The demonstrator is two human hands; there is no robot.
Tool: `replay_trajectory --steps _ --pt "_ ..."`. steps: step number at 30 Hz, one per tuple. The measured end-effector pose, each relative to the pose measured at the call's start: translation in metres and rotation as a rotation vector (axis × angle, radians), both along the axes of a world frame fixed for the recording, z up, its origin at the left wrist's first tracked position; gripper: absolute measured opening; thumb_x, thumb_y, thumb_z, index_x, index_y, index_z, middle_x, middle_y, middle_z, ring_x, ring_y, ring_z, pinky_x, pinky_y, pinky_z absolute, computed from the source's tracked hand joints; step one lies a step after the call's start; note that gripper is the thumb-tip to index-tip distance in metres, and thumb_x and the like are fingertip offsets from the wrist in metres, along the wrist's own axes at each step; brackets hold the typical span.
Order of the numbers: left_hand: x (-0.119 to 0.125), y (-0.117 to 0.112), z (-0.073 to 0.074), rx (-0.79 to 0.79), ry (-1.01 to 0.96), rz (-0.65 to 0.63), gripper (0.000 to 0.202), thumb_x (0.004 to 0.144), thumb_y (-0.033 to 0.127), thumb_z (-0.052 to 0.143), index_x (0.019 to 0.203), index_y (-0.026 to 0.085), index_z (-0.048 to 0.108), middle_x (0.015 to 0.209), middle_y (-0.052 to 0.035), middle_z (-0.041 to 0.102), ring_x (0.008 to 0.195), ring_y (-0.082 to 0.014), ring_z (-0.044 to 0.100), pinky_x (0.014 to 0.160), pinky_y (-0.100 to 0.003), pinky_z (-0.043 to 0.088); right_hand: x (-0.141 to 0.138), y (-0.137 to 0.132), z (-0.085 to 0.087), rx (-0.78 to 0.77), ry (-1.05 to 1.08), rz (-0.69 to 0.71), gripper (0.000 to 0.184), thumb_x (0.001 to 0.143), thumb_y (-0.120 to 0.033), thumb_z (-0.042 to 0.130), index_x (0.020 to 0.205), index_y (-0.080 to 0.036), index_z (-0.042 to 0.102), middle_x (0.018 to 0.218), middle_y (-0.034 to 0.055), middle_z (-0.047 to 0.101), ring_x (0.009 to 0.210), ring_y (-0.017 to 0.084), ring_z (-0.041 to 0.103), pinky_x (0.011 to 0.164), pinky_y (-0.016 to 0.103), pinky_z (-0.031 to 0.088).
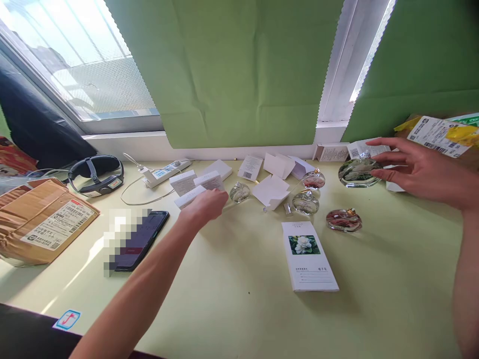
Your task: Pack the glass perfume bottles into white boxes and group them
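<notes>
My right hand (422, 169) holds a clear, round glass perfume bottle (359, 173) above the table at the right, thumb and fingers pinching its side near the neck. My left hand (209, 204) is closed, reaching to several small white boxes (207, 180); its fingertips are hidden, so whatever they hold cannot be made out. Just right of it sits a small clear perfume bottle (240, 192). Another clear bottle (306, 202) and two pinkish ones, one nearer (344, 220) and one farther (313, 179), stand or lie to the right.
A white flower-print box (309, 259) lies at front centre. Opened white cartons (272, 191) are strewn behind. A phone (144, 242), power strip (168, 172), headset strap (98, 175) and brown parcel (45, 219) occupy the left. Packages (437, 137) stand at the right back.
</notes>
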State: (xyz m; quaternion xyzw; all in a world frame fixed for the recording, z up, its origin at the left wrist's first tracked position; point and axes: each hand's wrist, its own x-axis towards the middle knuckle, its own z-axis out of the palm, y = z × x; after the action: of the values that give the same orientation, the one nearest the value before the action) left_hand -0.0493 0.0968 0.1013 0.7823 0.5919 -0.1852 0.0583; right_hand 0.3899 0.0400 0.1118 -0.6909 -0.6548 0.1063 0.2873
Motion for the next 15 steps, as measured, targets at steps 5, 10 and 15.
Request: replay_trajectory --steps 5,10,15 --pt "0.005 -0.025 -0.029 0.025 0.048 -0.050 0.027 0.073 -0.005 0.046 0.082 0.011 0.065 0.094 -0.0161 0.069 0.081 -0.0253 0.069 0.065 -0.030 0.049 -0.001 -0.001 0.001 0.010 0.003 0.015 0.061 0.079 -0.058 0.066 0.137 -0.050 0.047 0.126 0.0052 0.067 0.107 0.029 0.067 0.064 0.032 0.060" --pt "0.003 -0.027 -0.039 0.046 0.047 -0.053 0.028 0.073 -0.006 0.043 0.080 0.011 0.064 0.086 -0.0163 0.067 0.080 -0.0292 0.069 0.066 -0.033 0.050 -0.001 -0.001 0.001 0.009 -0.006 0.024 0.063 0.078 -0.062 0.066 0.137 -0.050 0.047 0.126 0.0058 0.067 0.107 0.029 0.068 0.065 0.032 0.059" --pt "0.000 -0.027 -0.041 0.095 0.015 -0.040 0.028 0.079 -0.002 0.043 0.094 0.011 0.063 0.103 -0.0180 0.065 0.087 -0.0276 0.068 0.070 -0.033 0.050 0.000 0.000 0.001 -0.001 0.007 0.030 0.063 0.077 -0.062 0.066 0.136 -0.052 0.047 0.125 0.0052 0.067 0.103 0.028 0.069 0.060 0.030 0.058"
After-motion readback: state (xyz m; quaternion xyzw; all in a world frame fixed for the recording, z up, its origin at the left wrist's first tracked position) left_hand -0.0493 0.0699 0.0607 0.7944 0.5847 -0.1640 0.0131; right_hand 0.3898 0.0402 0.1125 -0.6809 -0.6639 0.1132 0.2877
